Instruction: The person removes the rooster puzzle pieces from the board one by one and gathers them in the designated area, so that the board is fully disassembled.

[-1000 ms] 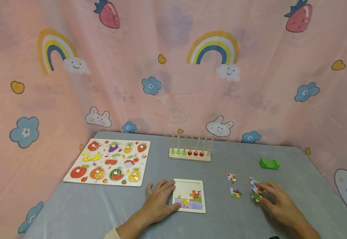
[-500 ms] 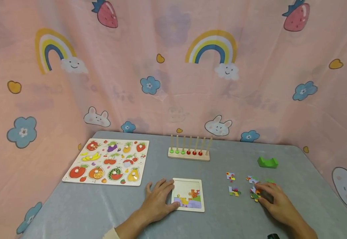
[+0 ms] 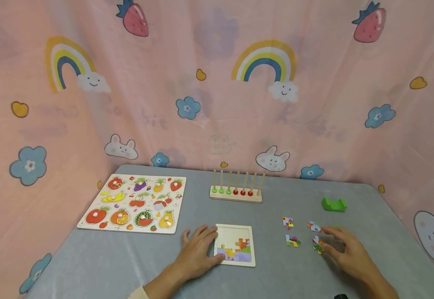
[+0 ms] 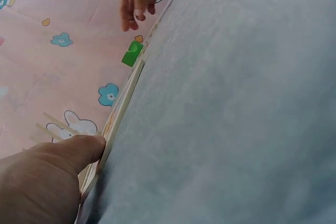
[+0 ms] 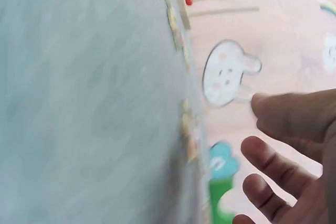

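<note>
The puzzle tray [image 3: 252, 249] lies on the counter [image 3: 269, 274] against the left hand [image 3: 199, 251], whose relaxed fingers are spread at its left edge while the thumb rests on the rim; that pairing has hardly altered over the last second. The change is at the other side: the right hand [image 3: 345, 251], a moment ago at a loose piece [image 3: 318, 246], has drawn slightly rightward, and its fingers now stand apart, apparently holding nothing — though whether the thumb tip grazes that piece I cannot tell. So that piece, like the other loose pieces [image 3: 292, 241] left of the right hand, sits outside the tray, and the assembly looks only part done.

The fruit board [image 3: 177, 211], left of the left hand, carries knobbed fruit pieces [image 3: 96, 216]. The tray has joined pieces [image 3: 235, 254] along its near side, its far part bare. The peg rack [image 3: 235, 197], beyond and between the hands, bears green rings [image 3: 221, 191] and red rings [image 3: 243, 192] — its rightmost peg shows none.
</note>
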Available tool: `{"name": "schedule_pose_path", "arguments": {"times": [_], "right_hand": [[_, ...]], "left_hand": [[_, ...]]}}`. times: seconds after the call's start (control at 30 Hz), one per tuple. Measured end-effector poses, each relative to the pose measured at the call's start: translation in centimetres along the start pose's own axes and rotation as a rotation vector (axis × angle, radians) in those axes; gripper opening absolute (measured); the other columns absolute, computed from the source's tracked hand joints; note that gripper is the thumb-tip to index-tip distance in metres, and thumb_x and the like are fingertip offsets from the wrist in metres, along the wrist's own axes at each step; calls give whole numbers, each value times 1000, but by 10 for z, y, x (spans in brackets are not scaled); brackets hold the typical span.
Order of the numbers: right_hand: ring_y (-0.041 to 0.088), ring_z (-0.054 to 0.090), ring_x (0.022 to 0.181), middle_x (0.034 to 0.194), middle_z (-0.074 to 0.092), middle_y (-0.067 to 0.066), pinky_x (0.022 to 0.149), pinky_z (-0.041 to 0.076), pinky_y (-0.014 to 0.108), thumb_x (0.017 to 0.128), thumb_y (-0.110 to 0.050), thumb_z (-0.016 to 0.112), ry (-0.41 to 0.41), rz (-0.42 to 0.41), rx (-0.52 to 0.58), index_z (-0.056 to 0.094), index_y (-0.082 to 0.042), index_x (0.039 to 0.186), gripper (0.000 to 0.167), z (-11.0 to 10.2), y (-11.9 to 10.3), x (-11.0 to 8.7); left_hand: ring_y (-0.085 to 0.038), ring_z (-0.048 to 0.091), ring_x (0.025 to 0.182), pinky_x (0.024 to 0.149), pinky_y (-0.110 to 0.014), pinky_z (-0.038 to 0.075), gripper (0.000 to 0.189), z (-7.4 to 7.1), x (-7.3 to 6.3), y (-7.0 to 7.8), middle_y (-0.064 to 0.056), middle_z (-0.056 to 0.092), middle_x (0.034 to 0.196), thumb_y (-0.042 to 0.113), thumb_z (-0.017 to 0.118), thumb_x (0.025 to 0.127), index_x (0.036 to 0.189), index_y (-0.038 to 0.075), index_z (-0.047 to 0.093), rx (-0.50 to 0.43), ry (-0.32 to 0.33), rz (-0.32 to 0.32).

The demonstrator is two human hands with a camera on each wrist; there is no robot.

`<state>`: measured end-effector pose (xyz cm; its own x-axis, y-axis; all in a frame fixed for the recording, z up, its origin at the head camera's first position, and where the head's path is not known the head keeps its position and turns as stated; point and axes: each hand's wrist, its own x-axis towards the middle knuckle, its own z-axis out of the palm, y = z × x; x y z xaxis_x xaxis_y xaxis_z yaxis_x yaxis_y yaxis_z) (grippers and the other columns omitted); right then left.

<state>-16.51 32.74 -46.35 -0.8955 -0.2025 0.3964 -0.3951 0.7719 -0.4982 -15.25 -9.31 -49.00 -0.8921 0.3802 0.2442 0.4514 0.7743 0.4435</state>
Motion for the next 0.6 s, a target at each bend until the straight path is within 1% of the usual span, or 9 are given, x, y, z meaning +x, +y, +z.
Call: {"name": "schedule_pose_path", "arguments": {"times": [0.07,0.1,0.13,0.17,0.3,0.37,0.43,0.53,0.6], "right_hand": [[22,53,97,108,63,10,77,45,44,80,-9,79,-4,18,26,64,-1,120,44,-4,-10,3],[22,53,96,108,62,10,74,44,48,81,-11,79,-1,27,31,64,-2,121,44,-6,-16,4],[22,53,97,109,62,10,74,43,51,81,-11,78,6,29,49,64,-2,122,44,-8,-21,6],[21,52,98,111,61,10,75,42,50,82,-11,78,5,31,58,63,-3,123,45,-10,-27,7],[10,46,99,116,58,4,78,39,46,83,-15,77,13,31,79,62,-8,127,47,-15,-49,13],[9,45,101,118,57,2,78,39,43,83,-15,77,13,12,92,61,-8,128,48,-16,-60,16],[7,45,102,119,58,1,79,39,38,83,-12,77,24,-26,113,61,-8,128,49,-15,-70,19],[8,46,106,118,59,1,81,37,26,79,-4,79,49,-120,151,61,-8,129,53,-13,-82,24],[7,47,108,118,59,0,81,36,21,77,-2,79,59,-166,166,61,-9,129,56,-12,-88,27]], "left_hand": [[-30,37,132,97,-68,12,60,0,-1,0,-2,51,139,45,72,82,127,7,61,-1,-2,-3],[-30,37,132,97,-68,12,60,0,-1,0,-2,51,139,45,72,82,127,7,61,-3,-1,-5],[-30,37,132,97,-68,12,60,0,-1,0,-2,51,140,45,72,82,127,7,61,-4,-1,-4],[-30,37,132,97,-68,12,59,0,-1,0,-2,51,140,45,72,82,127,7,61,-4,1,-4],[-30,38,131,97,-68,12,60,1,0,1,-2,51,139,45,72,82,127,7,61,-9,1,-3],[-30,38,131,97,-68,13,60,1,-1,1,-2,51,139,45,72,82,127,7,61,-7,1,-3],[-30,38,131,97,-68,13,60,1,-1,1,-2,51,139,45,72,82,127,7,61,-5,5,-2],[-30,38,131,97,-68,13,59,1,-1,0,-2,52,138,44,73,81,126,7,61,0,14,1],[-31,38,131,97,-68,13,59,1,-1,1,-2,52,138,44,73,81,126,7,62,-1,17,1]]}}
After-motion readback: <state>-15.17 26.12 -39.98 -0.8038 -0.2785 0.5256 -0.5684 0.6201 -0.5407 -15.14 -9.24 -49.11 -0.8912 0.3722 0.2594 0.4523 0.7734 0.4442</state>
